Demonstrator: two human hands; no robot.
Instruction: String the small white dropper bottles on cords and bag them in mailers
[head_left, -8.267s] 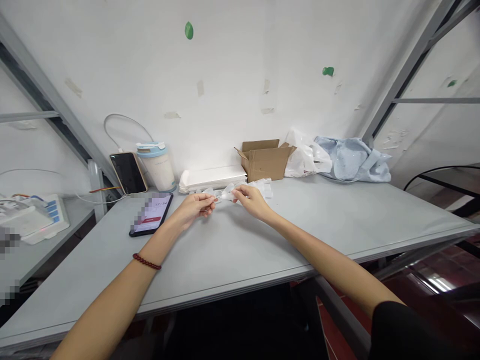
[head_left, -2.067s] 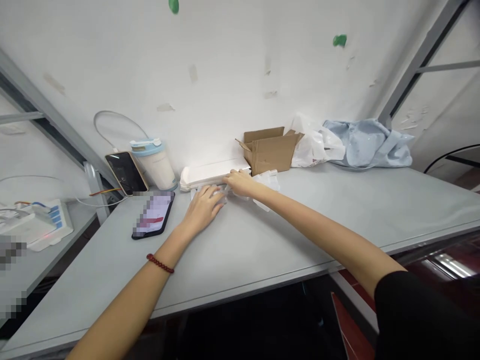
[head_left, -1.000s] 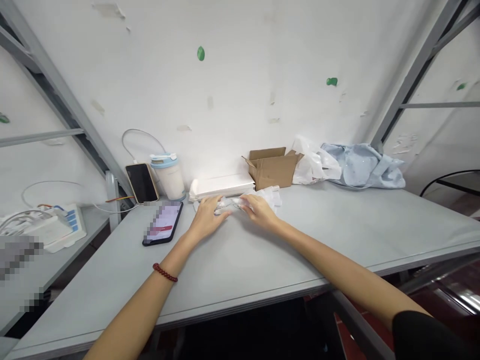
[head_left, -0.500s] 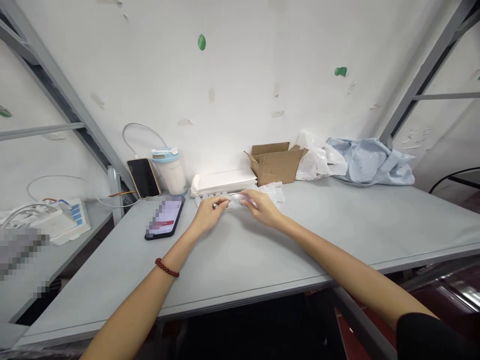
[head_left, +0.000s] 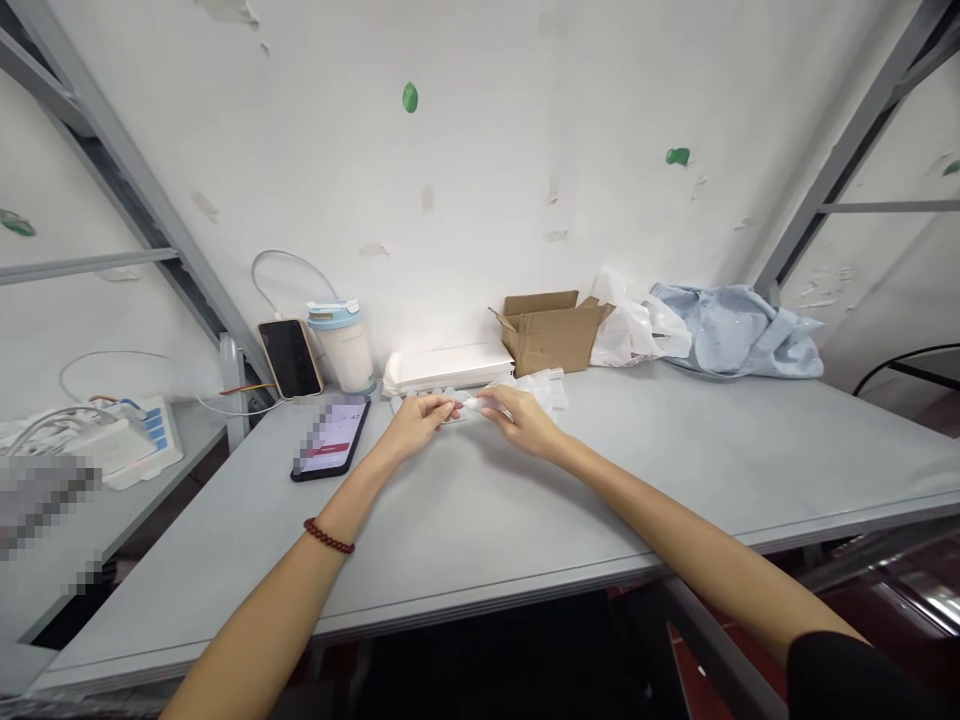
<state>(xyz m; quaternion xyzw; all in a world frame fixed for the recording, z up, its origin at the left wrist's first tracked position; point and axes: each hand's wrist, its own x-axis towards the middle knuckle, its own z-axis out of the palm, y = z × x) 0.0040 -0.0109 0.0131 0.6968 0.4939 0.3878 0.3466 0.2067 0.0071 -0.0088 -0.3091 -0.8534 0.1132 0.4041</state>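
Personal workspace, dormitory or office not distinguishable, grey counter (head_left: pixel 525 520) against marked wall (head_left: pixel 480 150), tape scraps (head_left: pixel 373 249), metal frame (head_left: pixel 142 185), cabled phone (head_left: pixel 290 358), lidded cup (head_left: pixel 347 355), power strip (head_left: pixel 159 430).

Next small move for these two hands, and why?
Probably draw the left hand and right hand slightly nearer the body with the small white piece between them: the hands partly hide it, and crumpled plastic lies just beyond the right hand.
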